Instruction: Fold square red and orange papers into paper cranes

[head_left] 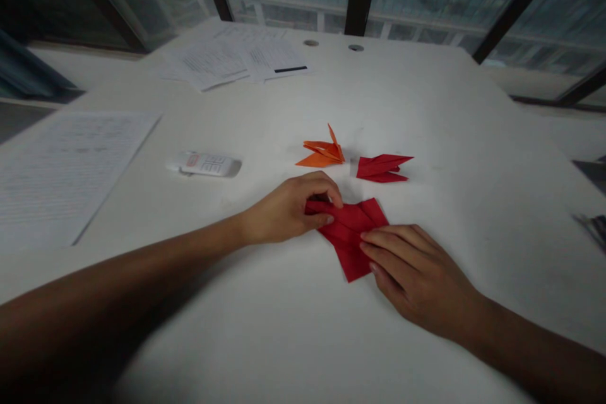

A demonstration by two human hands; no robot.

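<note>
A partly folded sheet of red origami paper (353, 221) lies on the white table between my hands, its creases showing. My left hand (303, 205) pinches the paper's left corner between thumb and curled fingers. From the right, my right hand (416, 271) rests its fingertips on the paper's right side, fingers stretched out close together and thumb tucked below. Just beyond the paper sit two folded origami pieces: an orange one (324, 150) with a raised point, and a red one (383, 168) lying flat with its points to the right.
A white bottle-like object with printing (206, 164) lies left of the origami. Printed sheets (213, 63) are spread at the back left, and another sheet (71, 170) lies at the left edge. Two round holes pierce the table (426, 88) near the windows. Dark items (597, 227) show at the right edge.
</note>
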